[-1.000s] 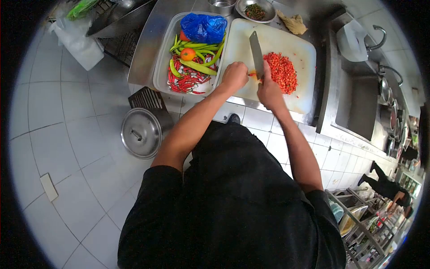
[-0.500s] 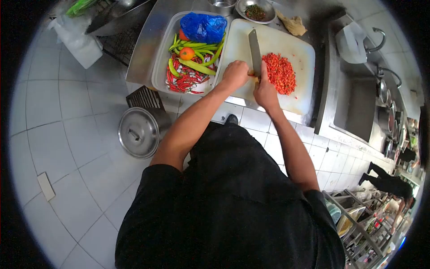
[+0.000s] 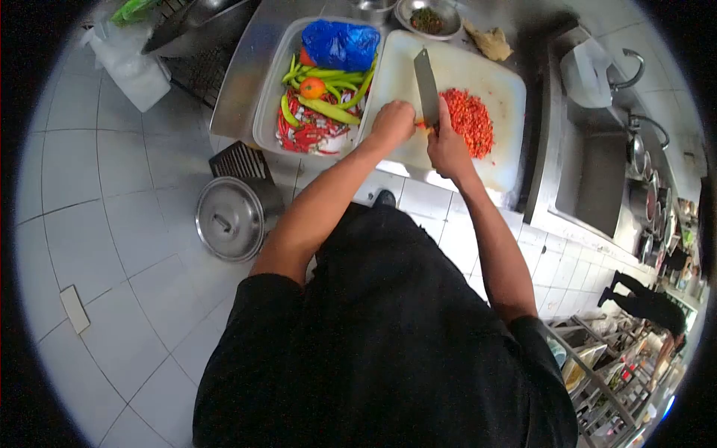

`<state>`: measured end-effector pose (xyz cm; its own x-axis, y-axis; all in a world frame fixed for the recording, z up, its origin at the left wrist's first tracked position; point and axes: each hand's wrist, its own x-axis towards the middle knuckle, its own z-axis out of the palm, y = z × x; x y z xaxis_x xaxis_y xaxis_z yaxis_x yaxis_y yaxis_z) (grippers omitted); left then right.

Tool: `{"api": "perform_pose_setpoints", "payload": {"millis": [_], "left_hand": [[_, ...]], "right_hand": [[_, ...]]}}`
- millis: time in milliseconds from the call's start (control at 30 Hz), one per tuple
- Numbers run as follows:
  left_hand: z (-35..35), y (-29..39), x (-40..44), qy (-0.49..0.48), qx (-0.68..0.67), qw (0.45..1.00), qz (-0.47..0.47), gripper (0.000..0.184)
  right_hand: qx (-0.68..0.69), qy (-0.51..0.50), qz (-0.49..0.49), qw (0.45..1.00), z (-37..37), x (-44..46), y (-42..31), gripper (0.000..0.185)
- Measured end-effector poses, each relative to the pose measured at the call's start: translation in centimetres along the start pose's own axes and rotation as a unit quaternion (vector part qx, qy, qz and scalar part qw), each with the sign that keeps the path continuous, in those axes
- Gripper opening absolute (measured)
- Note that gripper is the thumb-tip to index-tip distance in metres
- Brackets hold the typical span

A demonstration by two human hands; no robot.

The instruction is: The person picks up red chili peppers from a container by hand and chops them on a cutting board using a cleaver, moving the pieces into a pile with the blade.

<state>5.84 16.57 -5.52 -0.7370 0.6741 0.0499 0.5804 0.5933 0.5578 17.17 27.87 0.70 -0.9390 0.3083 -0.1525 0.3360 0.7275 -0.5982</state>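
Note:
My right hand [image 3: 449,153] is wrapped round the handle of a broad kitchen knife [image 3: 425,84], index finger along the blade. The knife points away from me over a white cutting board [image 3: 502,81]. My left hand [image 3: 393,125] is curled closed on the board, left of the blade. Between its fingertips and the knife shows a small red chili [image 3: 421,125], mostly hidden by the fingers. A pile of finely chopped red chili [image 3: 472,123] lies just right of the blade.
Left of the board, a plastic tray [image 3: 261,123] holds red chilies, green peppers [image 3: 328,110], a tomato [image 3: 312,88] and a blue bag [image 3: 340,45]. Beyond the board sit a metal bowl [image 3: 448,28] and a cloth [image 3: 489,41]. A sink [image 3: 590,164] is at right; a lidded pot [image 3: 230,219] at lower left.
The right hand and knife handle have shifted slightly right, away from the left hand. More of the red chili shows between them. The left hand stays nearly in place.

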Motion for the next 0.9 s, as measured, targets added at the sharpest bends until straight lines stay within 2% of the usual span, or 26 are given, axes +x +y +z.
{"api": "perform_pose_setpoints", "payload": {"millis": [33,167,333,400,500,600,667,767,900], "left_hand": [[0.1,0.3,-0.8,-0.022,-0.009,1.000,-0.003,0.012],[-0.5,0.8,-0.9,-0.014,-0.002,1.000,0.008,0.008],[-0.1,-0.2,0.4,0.012,0.004,1.000,0.022,0.013],[0.6,0.0,-1.0,-0.007,-0.013,1.000,0.013,0.013],[-0.4,0.8,-0.8,-0.026,-0.015,1.000,0.000,0.012],[0.9,0.4,-1.5,-0.036,0.012,0.999,0.009,0.013],[0.3,0.0,-0.5,-0.030,0.003,1.000,0.002,0.015],[0.0,0.4,-0.4,-0.051,-0.023,0.998,-0.041,0.015],[-0.2,0.4,-0.5,-0.042,-0.003,0.999,-0.028,0.012]], "right_hand": [[0.007,-0.002,0.002,1.000,0.2,-1.0,0.1,0.086],[0.002,0.039,0.017,0.999,3.4,-1.6,0.9,0.085],[0.025,0.022,-0.006,0.999,0.6,0.3,0.2,0.083],[0.021,0.027,-0.001,0.999,1.2,-1.7,-0.3,0.084],[-0.005,0.027,0.046,0.999,3.2,-2.0,-0.6,0.085],[-0.001,0.010,0.040,0.999,2.4,-2.1,-0.2,0.086],[0.038,0.033,-0.024,0.998,1.9,-0.7,0.8,0.087],[0.016,0.013,0.033,0.999,1.8,-1.8,-1.4,0.088],[0.006,0.026,0.041,0.999,3.3,-1.0,-0.2,0.089]]}}
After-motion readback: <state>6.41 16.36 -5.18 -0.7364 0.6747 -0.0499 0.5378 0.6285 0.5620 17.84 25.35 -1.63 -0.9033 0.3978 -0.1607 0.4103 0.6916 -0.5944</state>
